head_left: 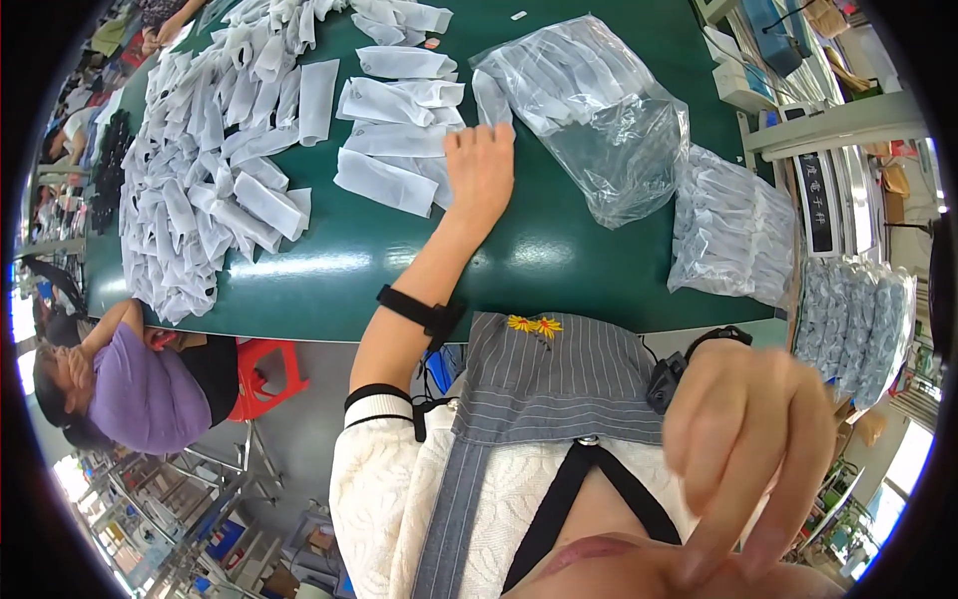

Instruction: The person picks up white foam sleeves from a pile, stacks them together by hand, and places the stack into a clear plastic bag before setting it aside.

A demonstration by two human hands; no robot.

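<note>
My left hand point(481, 178) reaches across the green table with its fingers bent down over the near end of a folded white translucent piece point(489, 97). More such pieces lie in a column point(387, 180) just left of that hand. A clear plastic bag point(569, 85) sits to its right, its far part filled with a row of the same white pieces and its near part slack. Raised close to my chin, my right hand point(748, 439) is slightly blurred. Its fingers are stretched and partly apart, with nothing visible in them.
A large loose heap of white pieces point(190, 180) covers the left of the green table point(399, 265). Packed clear bags point(733, 225) stand at the right edge, beside a scale-like device point(818, 205). At the left, a person in purple point(150, 394) sits by a red stool point(267, 377).
</note>
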